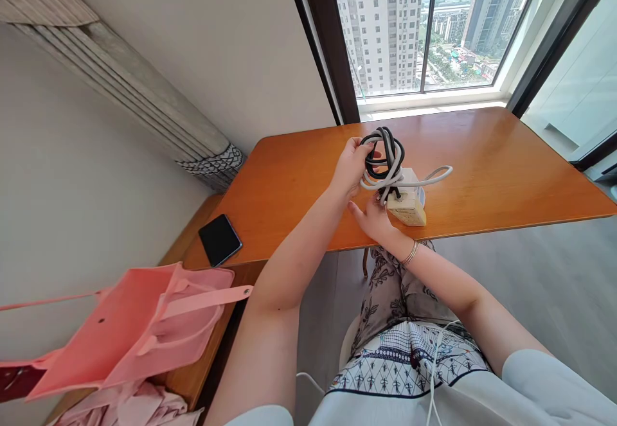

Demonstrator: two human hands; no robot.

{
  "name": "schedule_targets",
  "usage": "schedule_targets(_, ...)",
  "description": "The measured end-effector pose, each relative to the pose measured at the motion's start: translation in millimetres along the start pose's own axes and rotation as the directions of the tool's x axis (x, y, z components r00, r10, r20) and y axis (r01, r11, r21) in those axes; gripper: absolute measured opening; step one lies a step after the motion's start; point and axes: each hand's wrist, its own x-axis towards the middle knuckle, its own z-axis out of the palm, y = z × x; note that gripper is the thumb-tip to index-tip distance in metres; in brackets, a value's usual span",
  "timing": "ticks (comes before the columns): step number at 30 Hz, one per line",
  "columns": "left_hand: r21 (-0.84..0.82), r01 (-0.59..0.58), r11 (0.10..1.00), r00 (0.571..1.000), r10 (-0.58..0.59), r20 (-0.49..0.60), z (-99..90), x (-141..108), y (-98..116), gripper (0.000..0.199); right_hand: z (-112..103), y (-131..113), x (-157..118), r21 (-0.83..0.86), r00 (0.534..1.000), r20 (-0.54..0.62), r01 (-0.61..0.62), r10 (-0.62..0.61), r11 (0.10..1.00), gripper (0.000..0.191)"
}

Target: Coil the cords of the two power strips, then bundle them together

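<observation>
A coiled bundle of black and white cables (384, 159) is held up over the wooden table. My left hand (354, 164) is closed around the bundle's left side. Low on the bundle, near the table's front edge, my right hand (373, 219) has its thumb stretched out to the left; its fingertips are partly hidden at the cables' lower end. Just right of that hand is a cream-white box-shaped block (407, 204), with cables passing across its top. One white loop sticks out to the right over the table.
A black phone (220, 239) lies on the wooden table (289, 188) at the left. An open pink bag (139, 323) and pink cloth (130, 407) sit at the lower left. A window (424, 34) is behind the table, a gathered curtain (159, 105) to the left.
</observation>
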Motion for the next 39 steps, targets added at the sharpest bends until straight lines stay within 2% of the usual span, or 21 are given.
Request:
schedule_targets(3,-0.012,0.023,1.0,0.999,-0.023,-0.034,-4.4,2.2,-1.3,0.022,0.0,-4.2,-16.2,0.038,0.997,0.055,-0.054,0.052,0.998,0.091)
schedule_targets(5,-0.003,0.045,0.999,0.997,-0.045,-0.061,-10.1,5.1,-3.5,0.023,-3.5,-4.3,-28.0,0.067,0.996,0.088,0.01,-0.016,0.998,0.095)
schedule_targets(8,0.002,0.105,0.995,0.992,-0.104,-0.075,-23.1,10.4,-9.8,0.022,-14.8,-2.5,-41.5,0.067,0.979,0.177,0.093,-0.103,0.993,0.095)
schedule_targets(11,0.011,0.165,0.986,0.985,-0.164,-0.06,-39.0,14.5,-19.6,0.02,-29.9,-1.3,-49.6,0.027,0.944,0.301,0.132,-0.134,0.991,0.086)
schedule_targets(14,0.061,0.194,0.979,0.98,-0.191,-0.052,-54.6,16.7,-30.8,0.02,-44.9,-0.7,-58.8,-0.02,0.891,0.415,0.21,-0.183,0.977,0.079)
schedule_targets(16,0.096,0.2,0.975,0.979,-0.195,-0.06,-63.8,17.9,-37.9,0.018,-56.6,-0.1,-67.5,-0.02,0.836,0.48,0.314,-0.266,0.949,0.079)
schedule_targets(18,0.121,0.215,0.969,0.975,-0.206,-0.085,-71.3,19.2,-43.9,0.019,-72.4,0.4,-76.2,0.057,0.762,0.533,0.402,-0.368,0.914,0.068)
schedule_targets(20,0.133,0.25,0.959,0.965,-0.237,-0.109,-76.8,20.4,-48.5,0.023,-93.1,0.7,-81.5,0.229,0.715,0.531,0.396,-0.455,0.889,0.044)
schedule_targets(21,0.139,0.269,0.953,0.96,-0.255,-0.112,-78.7,20.9,-50.1,0.024,-104.5,1.2,-81.5,0.328,0.729,0.488,0.357,-0.48,0.875,0.037)
schedule_targets(23,0.152,0.3,0.942,0.952,-0.286,-0.104,-81.2,21.6,-52.5,0.026,-126.2,4.8,-74.0,0.474,0.827,0.324,0.279,-0.46,0.835,0.032)
schedule_targets(25,0.17,0.318,0.933,0.948,-0.307,-0.087,-82.7,22.1,-54.4,0.028,-142.0,14.1,-55.2,0.497,0.931,0.13,0.237,-0.342,0.835,0.032)
schedule_targets(26,0.181,0.324,0.928,0.946,-0.315,-0.079,-83.4,22.5,-55.5,0.029,-146.4,21.1,-42.2,0.477,0.961,0.044,0.221,-0.274,0.851,0.034)
schedule_targets(27,0.192,0.329,0.925,0.944,-0.32,-0.076,-84.4,23.1,-56.7,0.03,-148.2,29.4,-27.6,0.458,0.971,0.008,0.209,-0.239,0.864,0.042)
schedule_targets(29,0.211,0.327,0.921,0.945,-0.32,-0.066,-86.8,25.0,-60.0,0.034,-144.5,47.5,3.0,0.428,0.98,0.033,0.165,-0.198,0.889,0.075)
schedule_targets(30,0.214,0.321,0.923,0.947,-0.316,-0.061,-88.2,26.3,-61.9,0.036,-139.7,56.0,17.1,0.426,0.982,0.083,0.119,-0.17,0.897,0.084)
schedule_targets(32,0.205,0.304,0.93,0.952,-0.302,-0.043,-91.0,29.2,-66.1,0.037,-127.2,68.7,40.0,0.47,0.967,0.241,-0.044,-0.08,0.882,0.078)
schedule_targets(35,0.207,0.293,0.934,0.955,-0.296,-0.019,-94.4,33.3,-71.4,0.034,-108.6,75.5,59.1,0.536,0.9,0.435,-0.283,0.027,0.795,0.07)
schedule_targets(37,0.243,0.295,0.924,0.954,-0.298,-0.024,-96.0,36.4,-73.3,0.034,-100.1,75.9,64.4,0.557,0.888,0.457,-0.332,0.052,0.761,0.069)
schedule_targets(39,0.295,0.294,0.909,0.955,-0.293,-0.048,-97.4,40.7,-74.3,0.034,-95.9,76.8,66.5,0.521,0.899,0.433,-0.307,0.064,0.796,0.058)
